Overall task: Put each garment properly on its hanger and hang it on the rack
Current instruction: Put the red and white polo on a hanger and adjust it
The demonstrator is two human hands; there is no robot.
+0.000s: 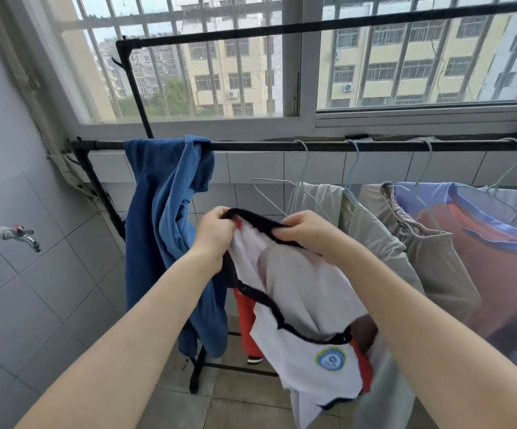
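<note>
I see a blue garment (170,230) draped over the rack (251,146) at 10 o'clock, hung clothes (436,258) at 3. My left hand (217,230) and right hand (308,232) both pinch the shirt (306,292) collar, dead centre.

Two hands (217,233) (305,230), four hangers (305,168) (354,168) (424,168) (511,168), five garments (164,227) (306,305) (381,243) (433,252) (498,258), one tap (18,235).

The black rack (251,146) carries a draped blue garment (164,218) and perhaps four hangered clothes (436,243).
</note>
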